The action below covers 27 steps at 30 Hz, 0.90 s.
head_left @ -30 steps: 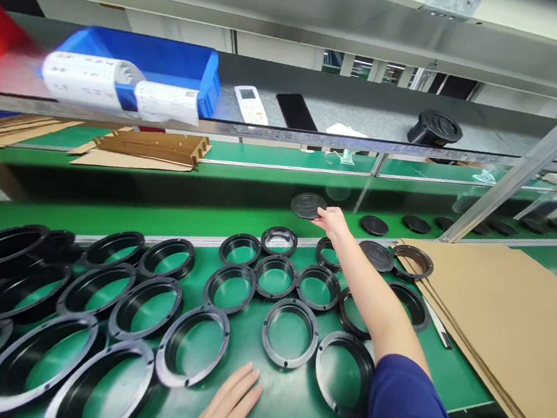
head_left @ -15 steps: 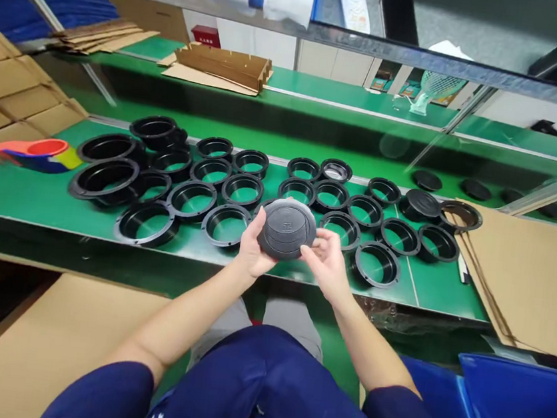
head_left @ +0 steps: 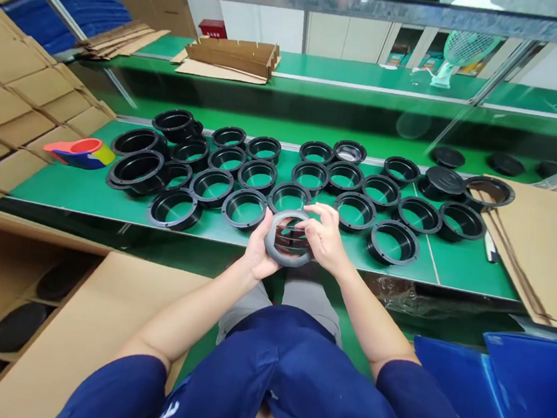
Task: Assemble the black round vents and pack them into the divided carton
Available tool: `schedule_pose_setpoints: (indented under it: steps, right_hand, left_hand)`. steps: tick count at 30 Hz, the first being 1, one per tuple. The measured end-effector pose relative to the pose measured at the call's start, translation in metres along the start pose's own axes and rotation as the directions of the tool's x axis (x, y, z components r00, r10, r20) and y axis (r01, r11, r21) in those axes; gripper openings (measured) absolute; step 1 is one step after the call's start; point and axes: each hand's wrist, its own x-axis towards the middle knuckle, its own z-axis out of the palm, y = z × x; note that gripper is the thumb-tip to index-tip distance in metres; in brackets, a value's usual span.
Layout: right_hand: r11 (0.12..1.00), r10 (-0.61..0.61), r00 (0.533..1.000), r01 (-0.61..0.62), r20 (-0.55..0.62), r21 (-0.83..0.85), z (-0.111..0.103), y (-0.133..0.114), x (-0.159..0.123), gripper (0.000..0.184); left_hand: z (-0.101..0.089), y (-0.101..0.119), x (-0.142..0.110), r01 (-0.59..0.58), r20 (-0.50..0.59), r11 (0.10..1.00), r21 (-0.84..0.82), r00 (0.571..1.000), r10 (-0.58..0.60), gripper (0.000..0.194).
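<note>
1. Left hand point(head_left: 257, 250) & right hand point(head_left: 323, 237) both clamp one round black cap point(head_left: 289, 238), held up betw. them at chest height, just in front of the table edge point(head_left: 107, 213).
2. Cap is tilted w/ its ribbed inner side up, so the inside faces the eyes.
3. Black rings point(head_left: 307, 175) sit in rows on the table, open side up, near at hand.
4. Tape roll point(head_left: 81, 151) lies left, apart from the rings.
5. Cardboard sheets point(head_left: 550, 247) lie right, beside the rows.

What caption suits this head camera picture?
Both hands, left hand and right hand, hold a round black part before rows of black rings.
</note>
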Motion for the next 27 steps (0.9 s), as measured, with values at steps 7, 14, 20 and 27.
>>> schedule_pose_setpoints:
  steps: [7, 14, 20, 27]
  right_hand:
    - [0.980, 0.082, 0.995, -0.092, 0.062, 0.177, 0.001, 0.004, -0.001, 0.064]
    - [0.913, 0.183, 0.982, -0.189, 0.053, 0.361, -0.011, -0.002, -0.004, 0.061]
    - [0.911, 0.210, 0.975, -0.220, 0.068, 0.349, -0.019, -0.004, -0.005, 0.062]
    - [0.990, -0.131, 0.979, 0.120, 0.159, 0.077, -0.007, -0.005, -0.021, 0.070]
  left_hand:
    - [0.005, -0.001, 0.000, 0.032, -0.016, 0.999, -0.028, 0.999, -0.032, 0.067]
    - [0.004, 0.002, 0.002, 0.052, -0.020, 0.996, -0.074, 0.998, -0.054, 0.069]
    - [0.002, 0.002, 0.003, 0.064, -0.030, 0.995, -0.074, 0.997, -0.067, 0.068]
    - [-0.003, 0.005, 0.001, 0.056, -0.106, 0.994, -0.094, 0.992, -0.066, 0.072]
